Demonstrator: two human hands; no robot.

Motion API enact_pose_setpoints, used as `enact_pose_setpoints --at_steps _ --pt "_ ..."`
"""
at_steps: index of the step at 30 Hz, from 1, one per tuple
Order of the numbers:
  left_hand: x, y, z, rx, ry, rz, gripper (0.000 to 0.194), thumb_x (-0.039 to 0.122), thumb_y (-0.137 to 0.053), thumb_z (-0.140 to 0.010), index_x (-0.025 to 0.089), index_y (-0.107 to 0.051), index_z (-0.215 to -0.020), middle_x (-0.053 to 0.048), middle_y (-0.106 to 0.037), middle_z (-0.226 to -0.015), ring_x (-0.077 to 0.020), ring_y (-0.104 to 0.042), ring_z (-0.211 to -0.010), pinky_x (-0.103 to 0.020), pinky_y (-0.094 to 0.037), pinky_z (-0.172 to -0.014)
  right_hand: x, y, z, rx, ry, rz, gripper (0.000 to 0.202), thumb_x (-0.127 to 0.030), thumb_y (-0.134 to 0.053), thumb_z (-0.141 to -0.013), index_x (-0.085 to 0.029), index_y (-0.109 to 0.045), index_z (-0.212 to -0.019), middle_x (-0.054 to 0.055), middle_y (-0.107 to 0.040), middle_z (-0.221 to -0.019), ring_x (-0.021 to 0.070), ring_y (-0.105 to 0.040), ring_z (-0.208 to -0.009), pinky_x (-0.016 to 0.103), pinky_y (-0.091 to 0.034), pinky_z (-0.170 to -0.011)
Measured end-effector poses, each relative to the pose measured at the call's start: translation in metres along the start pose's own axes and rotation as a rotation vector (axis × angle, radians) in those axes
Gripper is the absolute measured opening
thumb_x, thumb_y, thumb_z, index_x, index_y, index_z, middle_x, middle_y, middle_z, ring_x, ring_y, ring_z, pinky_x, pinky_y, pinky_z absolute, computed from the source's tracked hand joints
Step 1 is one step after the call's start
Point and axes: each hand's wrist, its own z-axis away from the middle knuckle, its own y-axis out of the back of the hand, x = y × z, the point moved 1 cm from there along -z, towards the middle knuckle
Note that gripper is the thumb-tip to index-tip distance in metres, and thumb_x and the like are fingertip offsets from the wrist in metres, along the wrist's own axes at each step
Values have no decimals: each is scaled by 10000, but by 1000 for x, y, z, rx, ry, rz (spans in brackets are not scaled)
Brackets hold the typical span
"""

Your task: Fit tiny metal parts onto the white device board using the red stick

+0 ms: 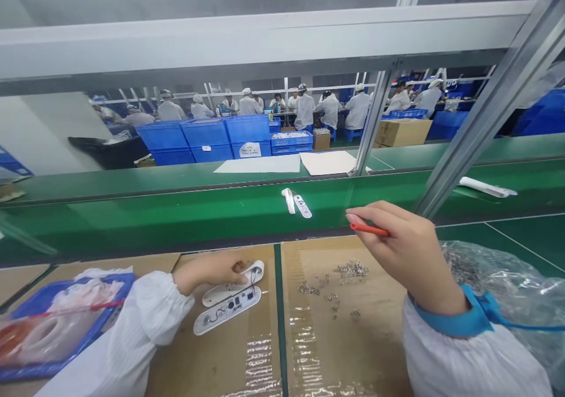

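My left hand has its fingers on a white elongated shell with wires, on the cardboard at left. Just in front of that shell lies its matching half with a circuit board; a thin wire runs between the two. Raised over the right side, my right hand is closed around a thin red stick. Below and to the left of it, small metal parts are scattered in piles on the right cardboard sheet. A blue band circles my right wrist.
Another opened white device lies on the green conveyor. A blue tray stands at left, a clear plastic bag at right. A metal post slants beyond my right hand. People in white work in the background.
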Motion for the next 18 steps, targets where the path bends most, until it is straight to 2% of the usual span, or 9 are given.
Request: enact_pose_setpoints --at_steps 3,5,8,11,14,18 --pt "-7 -22 7 -38 -22 -16 343 445 -728 -553 230 -686 -817 -69 -689 -842 -257 -595 -726 -277 -358 -627 -7 5 2 25 19 -13 104 -204 -544 -879 -184 -646 -873 23 -648 -789 122 -596 -675 233 -483 -584" --pt "-9 -30 8 -20 -49 -19 277 404 -686 -605 227 -672 -817 -61 -681 -867 -260 -592 -763 -277 -359 -644 -12 9 6 44 15 -5 103 -208 -549 -877 -185 -648 -862 23 -651 -781 123 -598 -669 232 -479 -581" --pt "-10 -29 15 48 -86 -17 189 373 -610 -682 205 -647 -759 -77 -659 -866 -271 -578 -805 -287 -363 -682 -20 19 15 49 -4 20 115 -221 -549 -878 -189 -654 -843 25 -653 -763 128 -602 -654 238 -473 -569" --pt "-11 -23 31 122 -117 18 293 443 -558 -748 193 -629 -883 -101 -634 -992 -286 -562 -898 -304 -377 -759 -30 32 27 30 -43 14 101 -219 -562 -869 -194 -657 -846 19 -649 -748 124 -598 -640 236 -467 -560" --pt "-10 -22 53 189 -121 221 448 534 -524 -791 217 -554 -1107 -94 -595 -1141 -279 -546 -1018 -321 -380 -868 -41 48 41 46 -91 -13 90 -225 -574 -863 -205 -661 -850 17 -666 -777 133 -617 -678 240 -477 -582" --pt "-3 -32 87 274 -118 747 521 532 -567 -792 228 -471 -1204 -103 -566 -1215 -258 -536 -1102 -359 -404 -947 -61 60 61 118 -214 -45 109 -268 -584 -863 -213 -675 -841 21 -686 -798 153 -629 -712 265 -479 -604"
